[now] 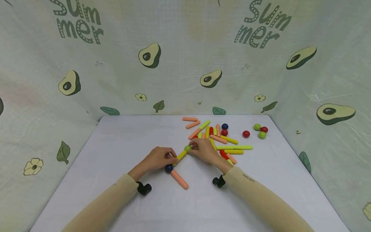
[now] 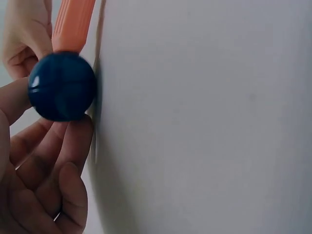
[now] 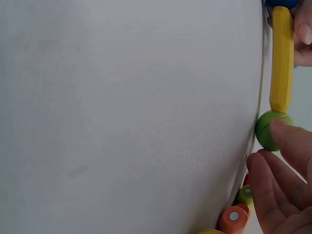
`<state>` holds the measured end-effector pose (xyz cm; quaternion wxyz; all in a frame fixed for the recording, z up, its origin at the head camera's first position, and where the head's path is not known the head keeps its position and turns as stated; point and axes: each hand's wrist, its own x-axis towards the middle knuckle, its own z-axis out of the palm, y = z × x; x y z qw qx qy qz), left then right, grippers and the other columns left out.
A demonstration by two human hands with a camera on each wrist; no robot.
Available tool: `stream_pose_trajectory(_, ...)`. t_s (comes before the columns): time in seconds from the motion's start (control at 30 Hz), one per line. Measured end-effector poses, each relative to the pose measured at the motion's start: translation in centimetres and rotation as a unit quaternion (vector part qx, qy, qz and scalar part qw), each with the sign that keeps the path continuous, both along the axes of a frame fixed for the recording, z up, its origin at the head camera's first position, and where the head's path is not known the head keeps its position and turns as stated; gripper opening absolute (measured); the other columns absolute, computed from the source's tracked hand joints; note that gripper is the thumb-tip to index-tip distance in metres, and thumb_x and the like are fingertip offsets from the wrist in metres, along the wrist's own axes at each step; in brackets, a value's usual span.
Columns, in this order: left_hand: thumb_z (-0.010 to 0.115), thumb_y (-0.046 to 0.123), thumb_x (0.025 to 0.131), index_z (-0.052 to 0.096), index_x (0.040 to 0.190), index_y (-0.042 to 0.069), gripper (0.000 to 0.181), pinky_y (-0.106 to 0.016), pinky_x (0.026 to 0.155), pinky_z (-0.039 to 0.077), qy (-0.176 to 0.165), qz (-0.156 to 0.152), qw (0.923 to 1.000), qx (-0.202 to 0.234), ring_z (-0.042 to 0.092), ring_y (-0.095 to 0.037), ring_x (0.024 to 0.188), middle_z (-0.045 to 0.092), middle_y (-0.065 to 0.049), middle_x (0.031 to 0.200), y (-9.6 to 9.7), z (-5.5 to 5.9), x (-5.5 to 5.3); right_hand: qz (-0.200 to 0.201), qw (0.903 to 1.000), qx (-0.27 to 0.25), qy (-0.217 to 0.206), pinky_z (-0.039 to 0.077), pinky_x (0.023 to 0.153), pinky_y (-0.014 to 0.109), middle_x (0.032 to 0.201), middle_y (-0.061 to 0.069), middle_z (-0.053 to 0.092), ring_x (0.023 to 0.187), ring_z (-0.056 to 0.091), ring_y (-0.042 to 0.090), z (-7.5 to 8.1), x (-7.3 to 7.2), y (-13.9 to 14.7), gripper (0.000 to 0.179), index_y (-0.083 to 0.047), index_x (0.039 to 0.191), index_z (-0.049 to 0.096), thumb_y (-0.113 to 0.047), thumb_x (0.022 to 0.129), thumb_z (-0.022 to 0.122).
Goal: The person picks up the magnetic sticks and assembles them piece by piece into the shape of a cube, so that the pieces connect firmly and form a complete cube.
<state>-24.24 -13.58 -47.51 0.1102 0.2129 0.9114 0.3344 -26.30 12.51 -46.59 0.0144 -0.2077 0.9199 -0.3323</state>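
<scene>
A yellow building rod point(image 1: 182, 156) slants between a blue ball point(image 1: 168, 168) at its near end and a green ball point(image 1: 187, 148) at its far end. From the blue ball, an orange rod point(image 1: 179, 179) runs toward the near right. My left hand point(image 1: 160, 158) pinches the yellow rod's end beside the blue ball, which partly hides its fingertips in the left wrist view. On the green ball point(image 3: 273, 130), my right hand point(image 1: 205, 150) has its thumb against one side and fingertips close under it.
Several loose rods, among them a long lime-green one point(image 1: 234, 147) and an orange one point(image 1: 218, 139), lie scattered beyond and right of my right hand. A dark blue ball point(image 1: 224, 126) and several red and green balls, one red point(image 1: 246, 134), sit at the back right.
</scene>
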Motion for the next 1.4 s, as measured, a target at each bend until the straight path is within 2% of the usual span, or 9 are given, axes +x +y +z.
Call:
stream_pose_trajectory(0.1, 0.077, 0.039, 0.098, 0.077, 0.111, 0.022, 0.022, -0.029, 0.065, 0.054, -0.004, 0.004, 0.9999, 0.015, 0.065, -0.009, 0.075, 0.072, 0.011, 0.088, -0.2, -0.1, -0.5, 0.013, 0.9999, 0.001, -0.004, 0.060, 0.085, 0.033, 0.101, 0.003, 0.077, 0.088, 0.068, 0.014, 0.1, -0.1, -0.1, 0.028, -0.010, 0.117, 0.075, -0.016, 0.092, 0.086)
stream_pose_trajectory(0.33, 0.075, 0.030, 0.101, 0.075, 0.124, 0.019, 0.026, -0.032, 0.085, 0.059, 0.009, -0.001, 0.9991, 0.042, 0.070, -0.011, 0.097, 0.077, 0.006, 0.110, 0.3, -0.3, -2.0, 0.049, 0.9986, -0.011, -0.016, 0.060, 0.087, 0.033, 0.104, 0.002, 0.078, 0.092, 0.071, 0.014, -0.2, -0.2, -0.5, 0.026, -0.010, 0.117, 0.074, -0.016, 0.093, 0.084)
stream_pose_trajectory(0.43, 0.076, 0.029, 0.101, 0.074, 0.126, 0.020, 0.027, -0.032, 0.085, 0.060, 0.003, -0.009, 0.9987, 0.051, 0.071, -0.012, 0.100, 0.077, 0.003, 0.115, 0.7, -0.3, -2.4, 0.066, 0.9976, -0.017, -0.011, 0.060, 0.086, 0.032, 0.103, 0.002, 0.078, 0.092, 0.071, 0.014, -0.3, -0.2, -0.8, 0.025, -0.010, 0.115, 0.074, -0.015, 0.093, 0.084)
stream_pose_trajectory(0.67, 0.076, 0.026, 0.101, 0.074, 0.122, 0.019, 0.022, -0.026, 0.076, 0.059, -0.012, -0.010, 0.9980, 0.062, 0.070, -0.011, 0.097, 0.077, 0.003, 0.112, 1.4, -0.7, -2.8, 0.079, 0.9968, -0.012, -0.002, 0.060, 0.085, 0.029, 0.102, 0.003, 0.078, 0.092, 0.072, 0.014, -0.3, 0.0, -1.4, 0.025, -0.009, 0.115, 0.074, -0.015, 0.093, 0.085)
stream_pose_trajectory(0.93, 0.077, 0.028, 0.100, 0.074, 0.118, 0.021, 0.020, -0.032, 0.085, 0.060, -0.011, 0.019, 0.9983, 0.054, 0.069, -0.012, 0.099, 0.076, 0.005, 0.111, 1.1, -0.7, -2.8, 0.059, 0.9982, 0.009, 0.009, 0.061, 0.087, 0.034, 0.112, 0.009, 0.077, 0.093, 0.071, 0.019, 1.2, 1.0, 0.8, 0.027, -0.005, 0.119, 0.075, -0.010, 0.094, 0.082)
stream_pose_trajectory(1.17, 0.077, 0.030, 0.099, 0.075, 0.120, 0.024, 0.021, -0.037, 0.093, 0.059, -0.004, 0.058, 0.9974, 0.042, 0.068, -0.014, 0.101, 0.075, 0.006, 0.111, 0.4, -0.7, -2.4, -0.007, 0.9972, 0.072, 0.019, 0.052, 0.072, 0.031, 0.094, 0.007, 0.067, 0.083, 0.058, 0.018, 2.6, 1.7, 4.2, 0.021, -0.006, 0.110, 0.076, -0.015, 0.092, 0.084)
stream_pose_trajectory(1.23, 0.077, 0.030, 0.099, 0.075, 0.119, 0.023, 0.021, -0.037, 0.093, 0.059, 0.002, 0.062, 0.9972, 0.043, 0.068, -0.014, 0.099, 0.075, 0.005, 0.110, 0.2, -0.8, -2.4, -0.016, 0.9961, 0.085, 0.017, 0.048, 0.069, 0.030, 0.084, 0.006, 0.065, 0.085, 0.059, 0.020, 2.7, 1.9, 4.9, 0.020, -0.006, 0.105, 0.076, -0.018, 0.092, 0.085)
stream_pose_trajectory(1.27, 0.077, 0.030, 0.099, 0.076, 0.119, 0.023, 0.021, -0.037, 0.092, 0.059, 0.005, 0.063, 0.9971, 0.044, 0.068, -0.013, 0.099, 0.075, 0.005, 0.110, 0.1, -0.9, -2.4, -0.016, 0.9956, 0.090, 0.018, 0.047, 0.067, 0.030, 0.079, 0.005, 0.063, 0.094, 0.064, 0.023, 2.7, 2.0, 5.2, 0.020, -0.005, 0.104, 0.076, -0.018, 0.091, 0.086)
stream_pose_trajectory(1.4, 0.078, 0.031, 0.099, 0.076, 0.118, 0.023, 0.021, -0.036, 0.091, 0.059, 0.011, 0.067, 0.9965, 0.049, 0.069, -0.012, 0.097, 0.075, 0.005, 0.109, -0.1, -1.2, -2.3, -0.016, 0.9948, 0.100, 0.007, 0.041, 0.060, 0.027, 0.063, 0.000, 0.055, 0.078, 0.064, 0.019, 2.1, 2.3, 6.0, 0.024, -0.004, 0.105, 0.076, -0.019, 0.090, 0.088)
